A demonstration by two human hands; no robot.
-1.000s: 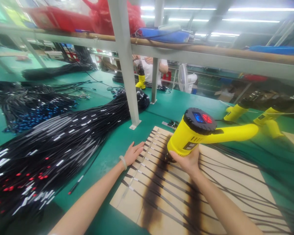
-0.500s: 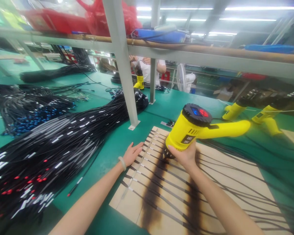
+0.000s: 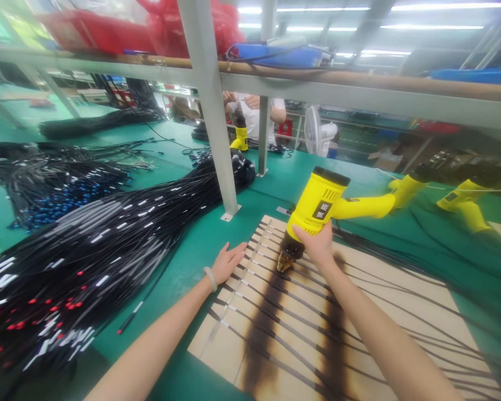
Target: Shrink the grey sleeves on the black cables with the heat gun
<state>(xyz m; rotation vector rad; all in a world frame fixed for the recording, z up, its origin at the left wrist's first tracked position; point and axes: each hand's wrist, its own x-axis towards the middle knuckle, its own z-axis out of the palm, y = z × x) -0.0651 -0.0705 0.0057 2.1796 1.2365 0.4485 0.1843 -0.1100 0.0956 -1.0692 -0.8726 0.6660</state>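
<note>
My right hand [image 3: 317, 245] is wrapped round the lower body of a yellow heat gun [image 3: 317, 203], its metal nozzle pointing down just over a scorched board [image 3: 217, 351]. Several thin black cables [image 3: 271, 317] lie side by side across this board, with white labels near their left ends. Two dark burnt bands run over the wood, and the nozzle is above the left one. My left hand [image 3: 227, 263] lies flat with fingers stretched at the board's left edge, touching the cable ends. It wears a pale band at the wrist.
A large bundle of black cables [image 3: 121, 223] with red and white ends fills the left. A grey shelf post [image 3: 217, 122] stands on the green table beyond my hands. Two more yellow heat guns [image 3: 463, 197] rest at right. A white fan [image 3: 317, 133] and a co-worker [image 3: 254, 117] are behind.
The heat gun has tilted so its top faces away and its nozzle shows more; its handle has swung slightly left. My left hand stays at the cable ends. The camera view has shifted slightly.
</note>
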